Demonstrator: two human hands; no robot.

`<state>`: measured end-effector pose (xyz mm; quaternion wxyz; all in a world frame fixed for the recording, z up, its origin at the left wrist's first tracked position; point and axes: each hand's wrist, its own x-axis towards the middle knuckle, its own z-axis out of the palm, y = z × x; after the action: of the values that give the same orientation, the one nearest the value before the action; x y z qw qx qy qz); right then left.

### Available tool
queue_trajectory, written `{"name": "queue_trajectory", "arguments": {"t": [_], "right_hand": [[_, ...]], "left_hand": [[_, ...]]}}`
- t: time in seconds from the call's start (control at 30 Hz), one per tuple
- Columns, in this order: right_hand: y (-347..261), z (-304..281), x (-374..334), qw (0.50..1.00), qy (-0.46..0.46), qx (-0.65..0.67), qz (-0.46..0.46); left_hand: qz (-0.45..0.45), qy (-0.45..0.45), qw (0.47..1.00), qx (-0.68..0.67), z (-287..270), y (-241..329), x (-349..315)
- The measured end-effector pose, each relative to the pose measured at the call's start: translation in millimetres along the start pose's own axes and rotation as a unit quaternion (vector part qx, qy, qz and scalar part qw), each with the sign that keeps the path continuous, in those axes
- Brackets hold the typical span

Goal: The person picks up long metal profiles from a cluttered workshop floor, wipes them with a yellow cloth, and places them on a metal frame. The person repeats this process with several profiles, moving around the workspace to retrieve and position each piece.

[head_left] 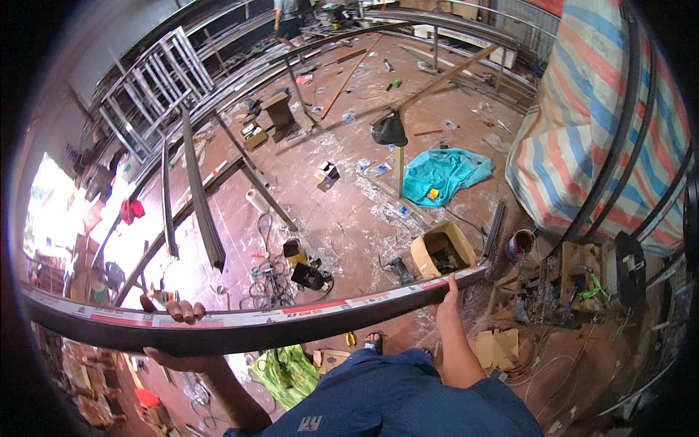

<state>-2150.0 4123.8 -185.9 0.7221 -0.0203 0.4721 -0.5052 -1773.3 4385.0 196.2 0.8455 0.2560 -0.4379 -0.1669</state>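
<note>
A long dark metal profile bar (262, 335), its upper face covered with white and red printed film, lies across in front of my body. My left hand (178, 360) is wrapped round it from below near the left, its fingertips curling over the top. Further right, my right hand (449, 291) grips the bar near its right end, thumb on top. Just beyond that end stand an open cardboard box (444, 251) with dark pieces in it and a cordless drill (400, 270).
Dark profile bars (196, 189) rest on a frame at the left. A teal cloth (445, 176) lies on the floor beyond. Striped sheeting (575, 124) hangs at the right, near a bucket (520, 245). Cables (269, 285) tangle ahead. Another person (288, 18) is far back.
</note>
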Motion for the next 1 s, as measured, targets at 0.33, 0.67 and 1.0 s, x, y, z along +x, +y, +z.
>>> {"name": "queue_trajectory", "arguments": {"t": [0.33, 0.67, 1.0], "right_hand": [[-17, -84, -41, 0.993, 0.112, -0.025, 0.034], [11, -204, -79, 0.944, 0.254, -0.198, -0.07], [-40, -231, -114, 0.897, 0.294, -0.26, -0.204]], "left_hand": [[-0.062, 0.403, 0.888, 0.213, -142, 133, -208], [-0.262, 0.379, 0.868, 0.186, -175, 160, -369], [-0.349, 0.773, 0.497, 0.183, -296, 165, -559]]}}
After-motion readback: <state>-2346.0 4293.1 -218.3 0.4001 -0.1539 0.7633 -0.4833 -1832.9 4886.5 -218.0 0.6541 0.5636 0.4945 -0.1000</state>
